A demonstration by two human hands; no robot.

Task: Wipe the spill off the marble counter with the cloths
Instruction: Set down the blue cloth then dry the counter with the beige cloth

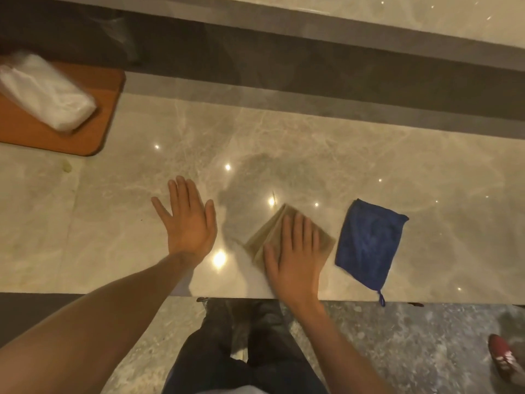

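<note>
From the head view, your right hand (295, 251) is pressing spread flat on the tan cloth (264, 237) at 6 o'clock; your left hand (187, 220) is lying spread at 8, holding nothing. The blue cloth (369, 243) is overhanging the counter (284, 143) edge and could slip off. No writing is showing

A brown wooden board (93, 129) lies at the far left with a white plastic-wrapped packet (45, 92) resting on it, while a red shoe (504, 361) stands on the speckled floor (412, 336) at the lower right.
</note>
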